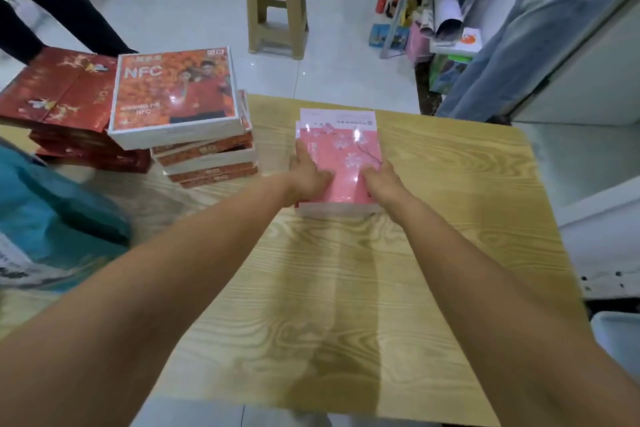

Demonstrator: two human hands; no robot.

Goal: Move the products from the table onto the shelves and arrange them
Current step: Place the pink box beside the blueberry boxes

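1. progress: early, by my read. all the products in view sit on or by the table (pixel 398 270). none of them is on the shelf rack (pixel 450 49) at far right, which carries only rolled paper, booklets & small items.
2. in hand now: the pink pack stack (pixel 341 149) lies flat at mid-table, toward the far edge, and hasn't been lifted.
3. left hand (pixel 308 177) rests on the stack's left edge w/ fingers straight fwd & thumb on top. right hand (pixel 382 184) covers the near-right corner; can't tell if its fingers curl under.
4. left to do: the pink stack, the orange nfc boxes (pixel 175 97) piled several high at the table's left, & the red boxes (pixel 59 90) stacked just beside them.
5. materials: pink packs are thin, flat & glossy w/ a blossom print and white ends. the film looks slippery, so the stack could fan out when lifted.
6. orange boxes are rigid, square & shallow, w/ white rims & a shiny wrap. red boxes are flat card w/ a gold print.
7. table top is pale wood-grain laminate, smooth w/ rounded corners.
8. a beige plastic stool (pixel 277 10) stands on the white tiled floor beyond.
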